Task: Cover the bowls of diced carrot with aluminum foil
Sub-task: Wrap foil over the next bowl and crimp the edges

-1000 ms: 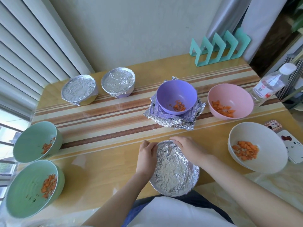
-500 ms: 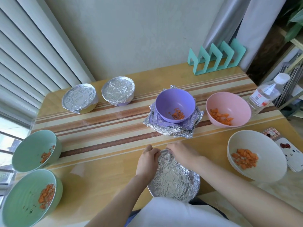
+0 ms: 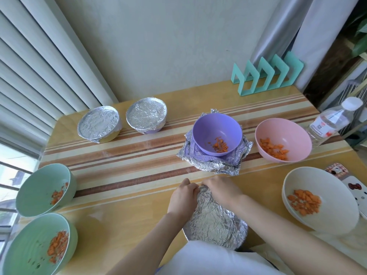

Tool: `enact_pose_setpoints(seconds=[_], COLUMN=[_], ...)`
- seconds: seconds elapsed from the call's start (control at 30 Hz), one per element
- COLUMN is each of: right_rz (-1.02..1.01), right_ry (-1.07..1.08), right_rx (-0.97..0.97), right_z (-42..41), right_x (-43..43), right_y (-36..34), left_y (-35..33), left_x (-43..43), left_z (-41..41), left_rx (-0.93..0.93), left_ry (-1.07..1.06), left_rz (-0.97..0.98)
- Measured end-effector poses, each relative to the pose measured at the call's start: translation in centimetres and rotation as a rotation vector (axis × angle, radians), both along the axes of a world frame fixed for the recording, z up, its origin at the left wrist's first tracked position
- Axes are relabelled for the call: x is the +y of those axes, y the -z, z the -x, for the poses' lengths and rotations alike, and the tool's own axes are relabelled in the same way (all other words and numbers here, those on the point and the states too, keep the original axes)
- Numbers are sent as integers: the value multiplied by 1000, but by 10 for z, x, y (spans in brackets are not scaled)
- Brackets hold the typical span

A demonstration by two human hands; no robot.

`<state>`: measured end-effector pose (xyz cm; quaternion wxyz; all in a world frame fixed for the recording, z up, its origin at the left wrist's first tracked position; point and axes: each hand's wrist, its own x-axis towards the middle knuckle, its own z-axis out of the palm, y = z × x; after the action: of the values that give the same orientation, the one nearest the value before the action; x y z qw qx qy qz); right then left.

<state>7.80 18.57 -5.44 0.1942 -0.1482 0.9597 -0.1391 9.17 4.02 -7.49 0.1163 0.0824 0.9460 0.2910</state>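
A foil-covered bowl [image 3: 216, 223] sits at the table's near edge. My left hand [image 3: 183, 197] and my right hand [image 3: 220, 190] meet at its far rim, fingers curled over the foil edge there. Two foil-covered bowls [image 3: 98, 123] [image 3: 146, 114] stand at the back left. A purple bowl [image 3: 217, 133] with a little diced carrot sits on a stack of foil sheets [image 3: 212, 165]. Open bowls with carrot: pink [image 3: 283, 142], cream [image 3: 317, 199], two green ones [image 3: 44, 189] [image 3: 37, 245].
A teal rack [image 3: 268, 76] stands at the back right by the wall. A clear plastic bottle [image 3: 331, 120] is at the right edge, with a patterned pad [image 3: 351, 183] nearer. Window blinds run along the left.
My hands have slid along the foil rim from the sides and now meet at the bowl's far edge. The view has tilted, so everything sits lower in frame.
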Motion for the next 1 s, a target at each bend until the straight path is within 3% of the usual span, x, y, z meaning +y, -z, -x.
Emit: enact_pose_setpoints(seconds=[0.1, 0.27, 0.5, 0.63, 1.0], right_rz=[23, 226, 233, 209, 252], right_ry=[-15, 101, 157, 115, 271], right_rx=[-12, -98, -71, -82, -97], right_z=[2, -3, -6, -4, -17], right_x=[4, 18, 21, 21, 31], right_y=[1, 12, 16, 13, 21], left_y=[-1, 0, -2, -3, -6], left_x=[-2, -6, -2, 5, 10], left_z=[3, 5, 7, 14, 20], left_rx=[-14, -12, -7, -14, -27], left_ry=[36, 37, 77, 119, 178], left_rz=[31, 26, 43, -42, 55])
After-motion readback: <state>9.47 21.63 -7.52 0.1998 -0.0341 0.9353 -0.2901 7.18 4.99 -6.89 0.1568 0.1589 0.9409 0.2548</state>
